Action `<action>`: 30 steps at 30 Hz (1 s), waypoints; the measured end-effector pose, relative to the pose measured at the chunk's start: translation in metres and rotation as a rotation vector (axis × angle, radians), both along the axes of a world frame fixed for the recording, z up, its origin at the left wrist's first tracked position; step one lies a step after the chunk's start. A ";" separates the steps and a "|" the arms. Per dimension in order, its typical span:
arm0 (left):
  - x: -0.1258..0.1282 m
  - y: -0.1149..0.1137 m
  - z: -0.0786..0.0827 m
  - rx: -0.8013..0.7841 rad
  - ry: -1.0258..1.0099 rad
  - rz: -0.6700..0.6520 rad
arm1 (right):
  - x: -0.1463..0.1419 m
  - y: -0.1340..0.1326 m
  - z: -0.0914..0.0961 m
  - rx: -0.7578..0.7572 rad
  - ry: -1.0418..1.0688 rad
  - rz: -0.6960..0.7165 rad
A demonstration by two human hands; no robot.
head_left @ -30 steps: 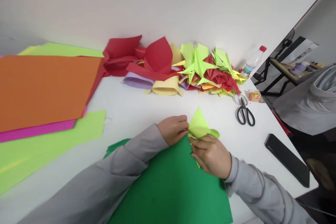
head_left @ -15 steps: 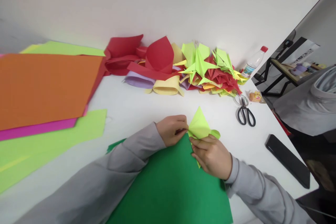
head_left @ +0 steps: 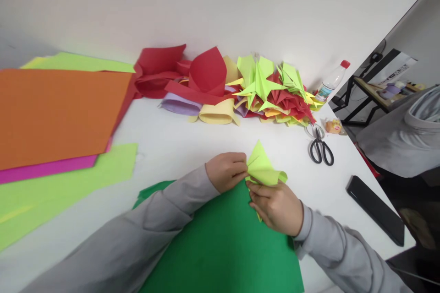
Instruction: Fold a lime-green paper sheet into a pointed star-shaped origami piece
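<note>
A piece of yellow-green folded paper (head_left: pixel 263 164) is between my two hands, its pointed tip upward and a curled flap on its right side. My left hand (head_left: pixel 227 171) pinches the paper's left edge with closed fingers. My right hand (head_left: pixel 277 206) grips its lower part, the fingers bent over it and hiding much of the folds. Below the hands lies a large green sheet (head_left: pixel 227 242), partly covered by my left sleeve. A narrow bit of the yellow-green paper shows under my right fingers.
Orange sheets (head_left: pixel 62 114) lie stacked at left above a lime sheet (head_left: pixel 117 162). Red paper shapes (head_left: pixel 208 73) and folded lime stars (head_left: pixel 261 83) line the wall. At right are scissors (head_left: pixel 321 149), a black phone-like case (head_left: pixel 376 210), a bottle (head_left: pixel 332 81) and a person in grey (head_left: pixel 395 137).
The flap on the yellow-green paper has curled up more above my right fingers, and a crease line now shows near my left fingertips. Both hands keep their hold.
</note>
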State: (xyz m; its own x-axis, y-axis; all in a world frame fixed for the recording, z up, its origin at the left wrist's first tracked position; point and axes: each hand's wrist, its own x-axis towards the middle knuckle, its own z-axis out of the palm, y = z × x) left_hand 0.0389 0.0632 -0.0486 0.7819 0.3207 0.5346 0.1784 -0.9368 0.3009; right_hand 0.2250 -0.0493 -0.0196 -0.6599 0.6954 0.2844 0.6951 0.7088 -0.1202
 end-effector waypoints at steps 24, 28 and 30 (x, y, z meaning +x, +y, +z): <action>0.008 -0.011 0.008 -0.033 -0.159 -0.041 | 0.000 0.000 -0.001 -0.017 0.017 0.002; 0.010 -0.013 0.011 0.009 -0.195 -0.056 | -0.001 0.000 0.000 -0.026 0.029 -0.002; 0.011 -0.014 0.011 0.028 -0.208 -0.054 | -0.001 0.000 0.000 -0.014 0.031 0.002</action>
